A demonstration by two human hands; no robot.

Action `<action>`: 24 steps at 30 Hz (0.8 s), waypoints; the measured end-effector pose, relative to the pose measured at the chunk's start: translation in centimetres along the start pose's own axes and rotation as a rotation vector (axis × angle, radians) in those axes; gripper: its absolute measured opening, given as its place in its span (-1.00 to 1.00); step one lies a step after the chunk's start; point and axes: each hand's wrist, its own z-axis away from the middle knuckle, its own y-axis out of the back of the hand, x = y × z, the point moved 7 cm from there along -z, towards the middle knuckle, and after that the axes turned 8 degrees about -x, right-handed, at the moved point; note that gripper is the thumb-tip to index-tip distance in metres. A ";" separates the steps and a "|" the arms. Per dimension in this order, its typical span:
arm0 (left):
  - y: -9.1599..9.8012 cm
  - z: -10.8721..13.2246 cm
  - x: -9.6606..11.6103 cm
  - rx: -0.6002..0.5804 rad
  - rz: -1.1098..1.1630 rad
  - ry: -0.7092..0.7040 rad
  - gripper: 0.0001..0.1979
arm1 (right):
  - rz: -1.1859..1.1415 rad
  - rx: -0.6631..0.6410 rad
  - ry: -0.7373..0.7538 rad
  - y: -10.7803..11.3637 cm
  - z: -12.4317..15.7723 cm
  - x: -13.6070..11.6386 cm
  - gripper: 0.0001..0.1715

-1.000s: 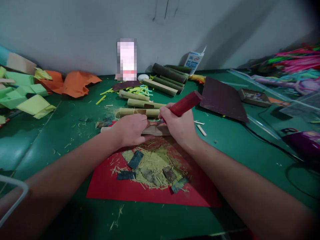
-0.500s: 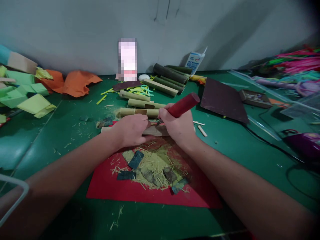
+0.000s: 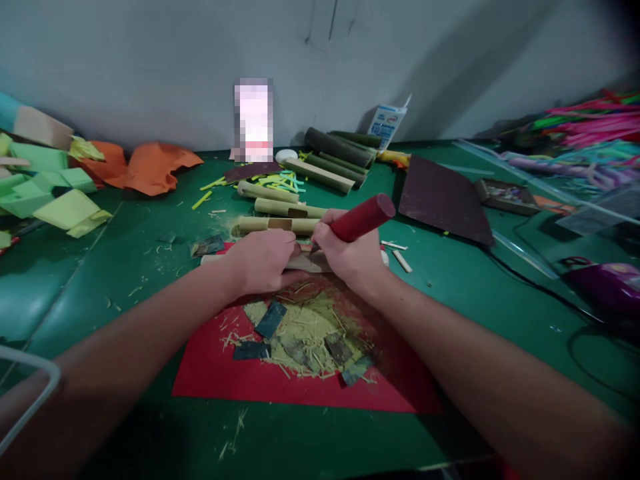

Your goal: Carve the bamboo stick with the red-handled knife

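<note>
A pale bamboo tube (image 3: 313, 262) lies crosswise at the top of a red sheet (image 3: 210, 373). Its left part is under my left hand (image 3: 265, 261), whose fingers are closed round it. My right hand (image 3: 350, 250) is wrapped round a carving tool with a thick red handle (image 3: 364, 219). The tool slants down to the left, its dark tip on the tube close to my left fingers; the blade is mostly hidden. Just behind lie another bamboo tube with a cut-out window (image 3: 280, 225) and several more bamboo pieces (image 3: 273, 192).
Shavings and dust (image 3: 310, 330) with dark chips cover the sheet's middle. Dark bamboo tubes (image 3: 340, 147), a blurred-out phone-like screen (image 3: 254, 120) and a drink carton (image 3: 387, 125) stand or lie by the wall. A dark board (image 3: 445, 200) and a cable are right; folded paper (image 3: 45, 177) is left.
My right hand and the red-handled tool have shifted slightly left and down along the tube. My left hand stays on the tube. The whole view has drifted a little.
</note>
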 end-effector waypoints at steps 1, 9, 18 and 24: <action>0.0 0.0 0.0 0.001 -0.005 0.004 -0.50 | 0.007 -0.003 -0.006 0.0 -0.1 0.0 -0.82; 0.1 0.0 0.0 0.015 -0.007 0.002 -0.57 | -0.020 0.052 -0.168 0.8 -0.2 0.5 -0.82; 0.2 0.1 0.0 0.047 -0.007 -0.007 -0.56 | 0.083 0.125 -0.102 1.4 -0.5 0.6 -0.80; 0.3 0.1 0.0 0.044 -0.002 -0.012 -0.57 | 0.090 0.111 -0.106 1.3 -0.5 0.7 -0.78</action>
